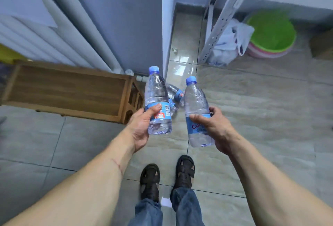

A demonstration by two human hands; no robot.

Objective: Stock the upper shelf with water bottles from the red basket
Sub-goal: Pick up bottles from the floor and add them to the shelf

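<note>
Tiled corner with radiator, crate and shelving

You stand on glossy beige floor tiles that catch the light; a white radiator lines the pale wall at left, a wooden crate lies below it, and a white metal rack (green basins stacked underneath) stands at right.

Two clear water bottles with blue caps and blue labels are held upright above the tiled floor, side by side and apart: the left bottle leans slightly, the right bottle sits lower. More bottles lie on the floor behind them.
</note>
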